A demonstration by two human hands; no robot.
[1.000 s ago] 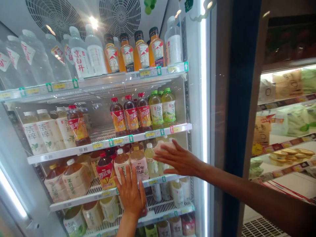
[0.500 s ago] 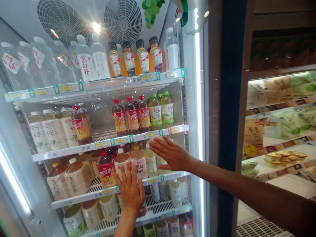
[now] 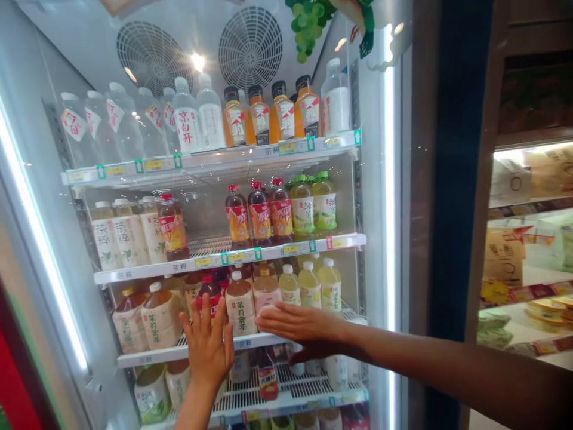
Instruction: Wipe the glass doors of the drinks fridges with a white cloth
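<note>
I face an open drinks fridge. My left hand [image 3: 208,346] is raised flat with its fingers spread, in front of a red-capped iced-tea bottle [image 3: 210,288] and a white-capped tea bottle [image 3: 240,304] on the third shelf [image 3: 147,357]. My right hand [image 3: 298,323] reaches in from the right, palm down and fingers stretched out to the left. It lies at the foot of a pink-labelled bottle [image 3: 265,286], just below three pale yellow bottles [image 3: 310,285]. Neither hand holds anything.
Water bottles [image 3: 185,122] and orange drinks [image 3: 259,116] fill the top shelf under two fans [image 3: 250,48]. Tea bottles stand on the second shelf [image 3: 224,258], and more on the wire shelf below [image 3: 290,388]. A dark door post [image 3: 447,209] and a food case [image 3: 505,251] are on the right.
My right hand has dropped from the pale yellow bottles and slid left to the shelf's front edge. My left hand has shifted left. The view has swung left.
</note>
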